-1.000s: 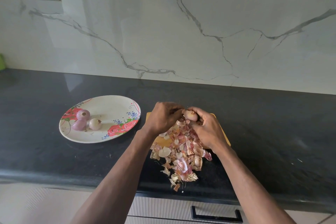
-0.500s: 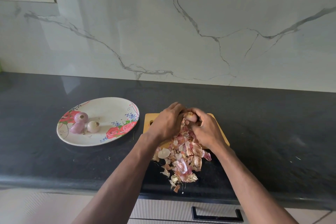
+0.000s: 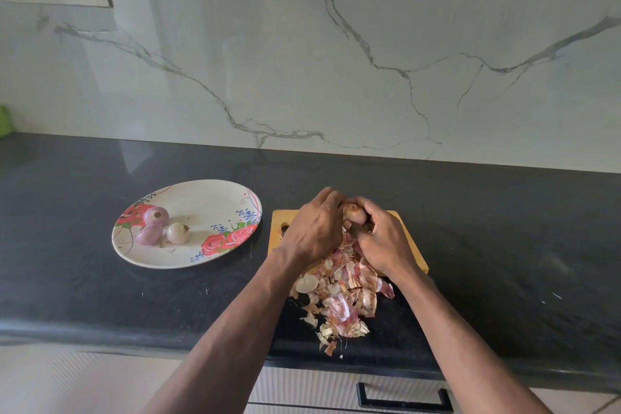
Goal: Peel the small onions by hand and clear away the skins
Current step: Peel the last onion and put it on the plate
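Onion (image 3: 353, 213) sits clamped between fingers of left hand (image 3: 314, 228) and right hand (image 3: 383, 242); skins (image 3: 339, 299) heaped toward six o'clock may spill off the surface (image 3: 84, 299) edge.

onion (image 3: 353, 213): tan, unpeeled | skins (image 3: 339, 296): pink-white heap, board onto counter

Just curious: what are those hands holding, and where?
One small onion, gripped around its sides between the fingertips of the left hand and right hand.
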Demonstrator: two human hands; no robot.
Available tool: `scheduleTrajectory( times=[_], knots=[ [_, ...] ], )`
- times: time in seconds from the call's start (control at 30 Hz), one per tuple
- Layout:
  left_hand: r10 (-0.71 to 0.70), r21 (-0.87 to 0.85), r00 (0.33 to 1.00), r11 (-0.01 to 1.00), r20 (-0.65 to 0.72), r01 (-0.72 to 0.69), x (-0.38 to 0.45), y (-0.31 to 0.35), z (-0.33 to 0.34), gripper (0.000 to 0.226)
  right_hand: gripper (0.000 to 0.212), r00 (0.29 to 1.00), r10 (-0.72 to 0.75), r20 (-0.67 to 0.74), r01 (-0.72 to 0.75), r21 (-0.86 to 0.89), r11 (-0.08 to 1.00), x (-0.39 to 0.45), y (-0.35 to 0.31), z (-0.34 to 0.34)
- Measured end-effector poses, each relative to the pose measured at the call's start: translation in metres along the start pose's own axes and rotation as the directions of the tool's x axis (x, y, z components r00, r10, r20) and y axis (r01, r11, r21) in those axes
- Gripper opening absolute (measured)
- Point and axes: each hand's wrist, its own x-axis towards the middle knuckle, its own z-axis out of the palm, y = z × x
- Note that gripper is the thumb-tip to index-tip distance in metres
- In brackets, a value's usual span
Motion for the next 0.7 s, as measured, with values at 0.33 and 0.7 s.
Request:
scheduleTrajectory(
  times=[0.33,0.7],
  knots=[
    [-0.222,-0.040,0.974,0.975,-0.047,0.220,0.006,-0.018,-0.005,0.030,0.041,0.997,0.016,-0.070,-0.010,0.087,0.996,0.004,0.011,0.001],
    [-0.300,-0.359,0.950,0.880,0.083,0.309,0.008,-0.022,-0.010,0.032,0.052,0.989,0.000,-0.151,0.034,0.220,0.975,0.006,0.016,-0.001]
  ],
)
